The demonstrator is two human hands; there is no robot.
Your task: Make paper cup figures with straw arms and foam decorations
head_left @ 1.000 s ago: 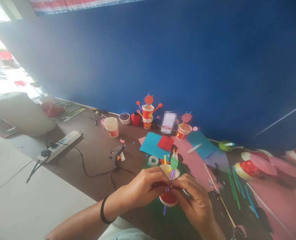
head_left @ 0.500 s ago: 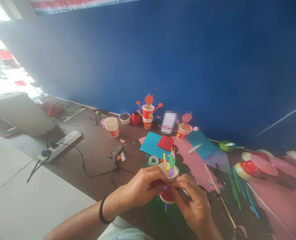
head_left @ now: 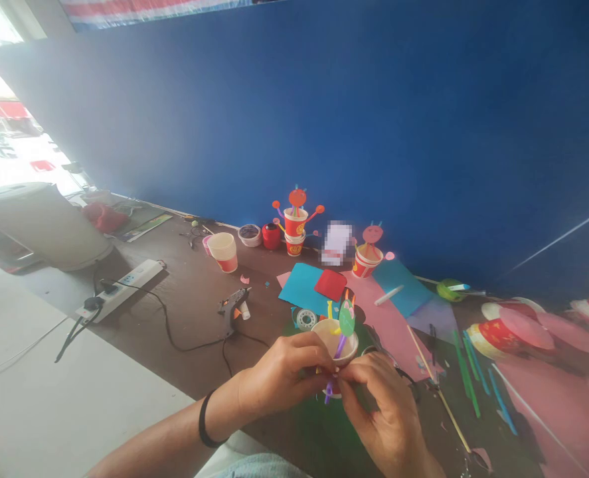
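1. Because the blue wall [head_left: 374,119] fills the whole upper half of the frame, everything you work with sits in the lower band, on the brown table [head_left: 194,318] that runs from the left edge down to the lower right.
2. The pale kettle [head_left: 45,222] at the left edge and the white power strip [head_left: 125,285] just right of it lie well apart from your hands; a black cord runs from the strip to the glue gun [head_left: 232,307] left of centre, which probably lies near enough to reach without crowding your work.
3. Sheets of coloured paper [head_left: 304,285], blue, red and pink, lie spread right of centre, with loose straws [head_left: 466,372] at the lower right.
4. Finished cup figures [head_left: 294,229] stand against the wall in the middle of the frame, likely parked there out of the way.
5. Your left hand [head_left: 279,378], low in the centre, grips the near side of the paper cup [head_left: 335,342], so the cup is steadied in the air above the table.
6. Your right hand [head_left: 384,411], lower right of the cup, pinches with thumb and fingertips at the cup's side, and the two hands meet there.
7. The purple straw [head_left: 330,390] pokes out between those fingertips, held close to the cup wall.
8. The green paper oval [head_left: 346,317] stands upright on a straw rising out of the cup's mouth.
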